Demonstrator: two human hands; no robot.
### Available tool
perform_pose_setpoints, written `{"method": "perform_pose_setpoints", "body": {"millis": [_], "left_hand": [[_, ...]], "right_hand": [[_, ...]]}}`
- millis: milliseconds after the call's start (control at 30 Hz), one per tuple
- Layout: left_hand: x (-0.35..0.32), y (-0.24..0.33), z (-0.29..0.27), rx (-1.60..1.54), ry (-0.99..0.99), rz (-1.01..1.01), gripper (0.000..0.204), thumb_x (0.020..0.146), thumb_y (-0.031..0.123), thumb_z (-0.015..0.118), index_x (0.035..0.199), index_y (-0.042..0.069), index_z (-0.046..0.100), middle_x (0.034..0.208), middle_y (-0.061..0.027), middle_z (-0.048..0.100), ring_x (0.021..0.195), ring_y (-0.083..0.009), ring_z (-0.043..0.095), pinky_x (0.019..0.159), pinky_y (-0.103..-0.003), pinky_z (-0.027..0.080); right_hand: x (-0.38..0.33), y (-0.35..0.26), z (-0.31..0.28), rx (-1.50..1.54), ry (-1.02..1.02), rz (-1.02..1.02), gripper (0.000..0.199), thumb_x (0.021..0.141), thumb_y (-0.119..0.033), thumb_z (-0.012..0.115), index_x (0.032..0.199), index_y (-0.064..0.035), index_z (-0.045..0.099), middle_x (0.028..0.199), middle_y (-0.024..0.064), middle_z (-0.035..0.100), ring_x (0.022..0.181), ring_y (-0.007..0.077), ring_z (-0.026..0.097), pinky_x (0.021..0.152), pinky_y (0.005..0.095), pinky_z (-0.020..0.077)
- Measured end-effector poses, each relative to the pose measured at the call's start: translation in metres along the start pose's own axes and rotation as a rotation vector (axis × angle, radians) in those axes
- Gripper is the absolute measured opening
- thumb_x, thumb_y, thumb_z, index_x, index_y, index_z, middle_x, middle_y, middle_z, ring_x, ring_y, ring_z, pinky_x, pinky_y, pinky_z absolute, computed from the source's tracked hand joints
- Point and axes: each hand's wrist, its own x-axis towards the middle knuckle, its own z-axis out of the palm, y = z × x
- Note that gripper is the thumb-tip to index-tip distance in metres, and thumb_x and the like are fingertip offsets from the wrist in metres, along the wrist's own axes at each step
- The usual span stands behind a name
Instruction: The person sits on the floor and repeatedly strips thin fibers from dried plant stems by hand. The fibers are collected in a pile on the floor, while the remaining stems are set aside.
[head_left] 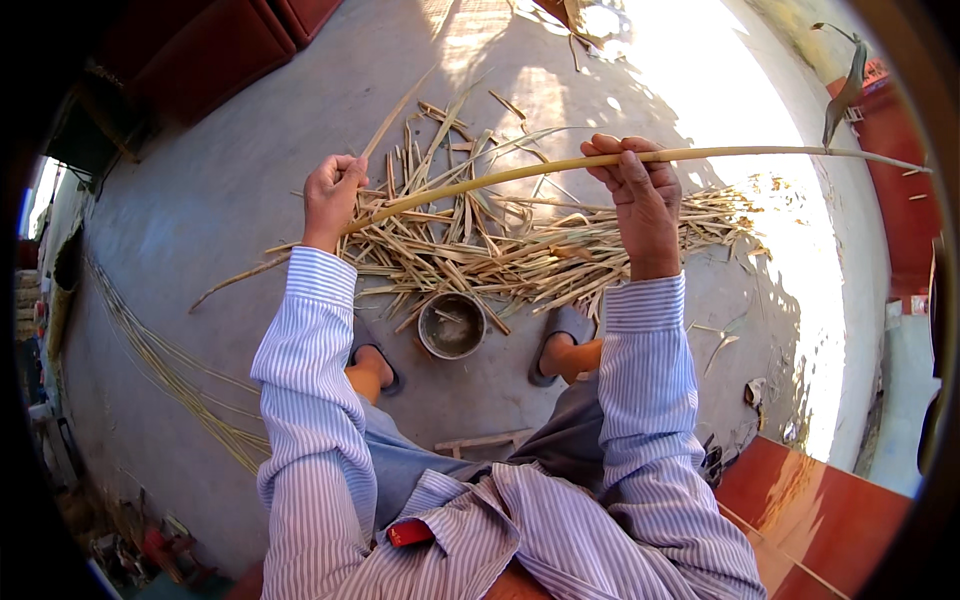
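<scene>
Both fists clamped on the cane stalk (520, 170), left hand (332, 195) mid-left, right hand (640, 190) upper right; keep tension even, pull straight.

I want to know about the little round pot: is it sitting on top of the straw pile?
No, the pot stands on the bare floor beside the pile.

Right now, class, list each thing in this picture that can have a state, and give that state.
Left hand: closed around the cane's near end.
Right hand: gripping the cane from above.
Long cane: held up, bowed, above the pile.
Pile of split strips: scattered loose on the floor.
Metal bowl: upright between the feet.
</scene>
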Motion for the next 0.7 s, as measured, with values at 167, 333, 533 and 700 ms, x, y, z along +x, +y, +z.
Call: {"method": "perform_pose_setpoints", "body": {"millis": [167,333,533,700], "left_hand": [[-0.021,0.075,0.021,0.058,-0.038,0.537,0.030,0.083,0.030,0.072,0.094,0.004,0.064,0.083,-0.0078,0.065,0.080,-0.0238,0.062,0.080,-0.036,0.045],[-0.031,0.081,0.034,0.249,-0.199,0.618,0.026,0.077,0.030,0.074,0.081,0.006,0.066,0.072,-0.0084,0.060,0.071,-0.0274,0.056,0.069,-0.038,0.040],[-0.020,-0.018,-0.041,0.695,-0.254,0.344,0.014,0.075,0.021,0.073,0.079,0.010,0.066,0.067,-0.0074,0.061,0.072,-0.0270,0.058,0.072,-0.041,0.037],[-0.025,0.017,-0.019,0.523,-0.294,0.401,0.018,0.076,0.027,0.073,0.082,0.011,0.067,0.069,-0.0060,0.063,0.075,-0.0258,0.060,0.073,-0.039,0.037]], "right_hand": [[0.002,0.021,0.021,0.056,-0.068,0.089,0.016,0.097,-0.013,0.056,0.107,-0.0005,0.059,0.109,0.0183,0.067,0.103,0.0277,0.066,0.088,0.0348,0.0575],[0.000,0.027,0.029,-0.028,0.033,0.162,0.018,0.096,-0.019,0.060,0.102,-0.0012,0.060,0.099,0.0131,0.069,0.094,0.0197,0.068,0.079,0.0275,0.0579],[0.016,-0.003,-0.031,-0.194,0.361,0.163,0.022,0.097,-0.023,0.059,0.101,-0.0019,0.061,0.090,0.0095,0.070,0.082,0.0147,0.069,0.071,0.0227,0.0554],[0.011,0.010,-0.027,-0.268,0.303,0.311,0.026,0.095,-0.026,0.061,0.100,-0.0006,0.062,0.093,0.0109,0.072,0.083,0.0146,0.070,0.067,0.0214,0.0554]]}}
